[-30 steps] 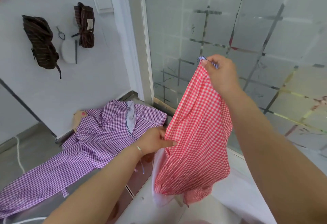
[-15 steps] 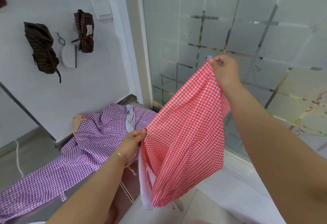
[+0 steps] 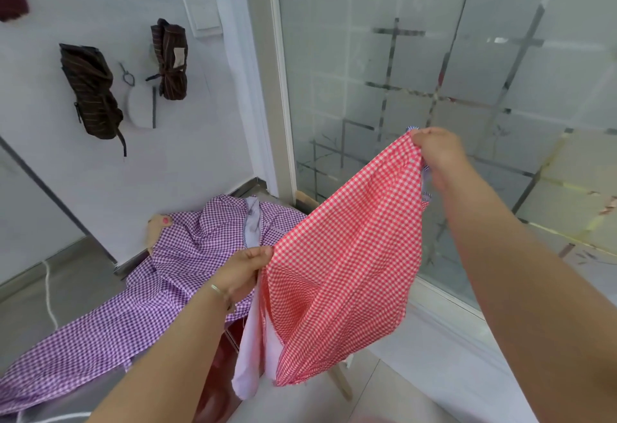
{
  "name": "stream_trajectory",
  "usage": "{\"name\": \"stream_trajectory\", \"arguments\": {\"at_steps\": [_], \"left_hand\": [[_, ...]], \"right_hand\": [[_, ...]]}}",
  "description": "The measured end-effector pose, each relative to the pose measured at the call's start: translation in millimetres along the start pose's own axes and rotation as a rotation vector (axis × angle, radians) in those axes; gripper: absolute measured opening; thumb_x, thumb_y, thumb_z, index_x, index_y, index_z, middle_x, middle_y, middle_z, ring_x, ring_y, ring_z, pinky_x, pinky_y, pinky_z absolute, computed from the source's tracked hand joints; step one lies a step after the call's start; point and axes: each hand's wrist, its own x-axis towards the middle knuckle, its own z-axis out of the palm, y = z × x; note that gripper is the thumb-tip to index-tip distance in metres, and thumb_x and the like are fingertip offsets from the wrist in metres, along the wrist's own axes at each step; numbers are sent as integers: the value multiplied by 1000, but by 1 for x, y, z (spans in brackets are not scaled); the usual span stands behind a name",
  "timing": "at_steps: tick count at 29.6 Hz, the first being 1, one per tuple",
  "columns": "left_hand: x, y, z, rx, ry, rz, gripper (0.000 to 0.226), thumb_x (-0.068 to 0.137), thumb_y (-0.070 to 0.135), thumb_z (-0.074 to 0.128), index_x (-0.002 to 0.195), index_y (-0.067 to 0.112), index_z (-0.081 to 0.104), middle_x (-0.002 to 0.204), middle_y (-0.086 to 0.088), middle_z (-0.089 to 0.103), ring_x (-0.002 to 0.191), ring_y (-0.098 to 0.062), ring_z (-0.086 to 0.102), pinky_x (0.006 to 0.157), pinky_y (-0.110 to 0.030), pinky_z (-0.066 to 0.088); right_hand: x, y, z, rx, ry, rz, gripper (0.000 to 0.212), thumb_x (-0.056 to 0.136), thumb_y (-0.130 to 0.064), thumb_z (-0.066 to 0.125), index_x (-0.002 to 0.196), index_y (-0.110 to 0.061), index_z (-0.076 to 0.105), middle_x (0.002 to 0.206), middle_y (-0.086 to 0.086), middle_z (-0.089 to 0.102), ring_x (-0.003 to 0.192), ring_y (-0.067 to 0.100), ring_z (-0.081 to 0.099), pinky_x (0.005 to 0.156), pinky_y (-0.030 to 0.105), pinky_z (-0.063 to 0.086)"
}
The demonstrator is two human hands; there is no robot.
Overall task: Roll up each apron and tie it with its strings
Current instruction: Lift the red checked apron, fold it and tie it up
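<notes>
Since a second before, the left hand [image 3: 245, 270] had slid outward along the red checked apron [image 3: 344, 265], drawing the cloth from a hanging bunch into a spread sheet. That hand pinched the apron's lower left edge between curled fingers and thumb, while the right hand [image 3: 439, 152] gripped the top corner at about 1 o'clock, its fingers closed round the fabric. The apron hung in the air between the two hands, its edge taut from one to the other, the rest drooping toward 6 o'clock with a pale lining showing at the bottom.

Behind the left hand, at 9 o'clock, a purple checked apron [image 3: 110, 322] lay spread over a low surface, its near part hidden by the left forearm. On the white wall [image 3: 187, 172] at 10 and 11 o'clock hung two dark striped rolled aprons [image 3: 91, 92], each bound with its strings, with a small round white object between them. A frosted glass partition [image 3: 434, 65] with clear grid lines filled the view from 12 to 3 o'clock, just behind the raised right hand.
</notes>
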Motion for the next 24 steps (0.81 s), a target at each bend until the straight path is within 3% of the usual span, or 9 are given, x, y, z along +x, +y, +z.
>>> {"name": "stream_trajectory", "arguments": {"at_steps": [2, 4, 6, 8, 11, 14, 19, 22, 24], "left_hand": [[-2, 0, 2, -2, 56, -12, 26, 93, 17, 55, 101, -4, 68, 103, -17, 70, 95, -28, 65, 85, -32, 54], [-4, 5, 10, 170, 204, -12, 23, 92, 24, 61, 95, 4, 73, 97, -12, 73, 94, -28, 67, 83, -33, 54], [-5, 12, 27, 340, 323, 4, 24, 91, 28, 64, 92, 6, 74, 91, -8, 75, 90, -28, 70, 82, -36, 57], [-4, 20, 54, 388, 334, 70, 24, 90, 27, 65, 84, 4, 73, 82, -4, 75, 78, -22, 71, 79, -39, 57], [-5, 35, 95, 527, 286, 226, 28, 90, 20, 65, 69, 2, 67, 68, -9, 69, 62, -14, 61, 65, -33, 52], [-2, 47, 111, 586, 238, 343, 30, 86, 9, 62, 57, 9, 57, 54, -7, 49, 53, -14, 41, 55, -30, 34], [-12, 51, 109, 377, 151, 279, 25, 91, 10, 62, 78, -10, 65, 69, -14, 58, 63, -19, 46, 61, -29, 38], [-15, 52, 110, 341, 136, 331, 11, 89, 12, 66, 79, 8, 69, 74, -4, 68, 68, -14, 58, 69, -27, 47], [-17, 52, 105, 452, 158, 449, 14, 84, 12, 72, 82, 17, 59, 76, 8, 64, 69, -6, 58, 70, -25, 49]], "right_hand": [[5, 6, -3, -149, -37, 62, 26, 96, -15, 52, 114, 1, 63, 115, 17, 66, 98, 28, 65, 61, 20, 46], [4, 19, -4, -440, 37, 49, 32, 98, -16, 47, 118, 4, 62, 122, 22, 62, 113, 33, 60, 77, 28, 48], [-10, 33, 4, -606, 147, -29, 32, 98, -19, 44, 110, 3, 64, 116, 26, 63, 108, 37, 61, 85, 36, 47], [-37, 47, 27, -673, 177, -192, 31, 100, -25, 40, 111, -5, 62, 115, 21, 61, 103, 36, 61, 85, 40, 46], [-80, 67, 72, -622, -137, -370, 20, 100, -26, 39, 104, -14, 55, 99, 14, 62, 93, 33, 61, 78, 41, 45], [-101, 79, 91, -563, -411, -363, 10, 101, -26, 38, 94, -19, 42, 80, 9, 53, 82, 31, 57, 73, 41, 43], [-102, 72, 82, -624, -501, -380, 16, 104, -28, 32, 93, -17, 37, 83, 10, 58, 82, 29, 56, 70, 38, 39], [-99, 66, 80, -727, -494, -425, 19, 104, -31, 30, 96, -16, 40, 85, 9, 62, 83, 31, 59, 70, 38, 44], [-98, 58, 78, -753, -468, -445, 20, 104, -32, 30, 98, -16, 40, 82, 8, 60, 80, 31, 58, 71, 40, 45]]}}
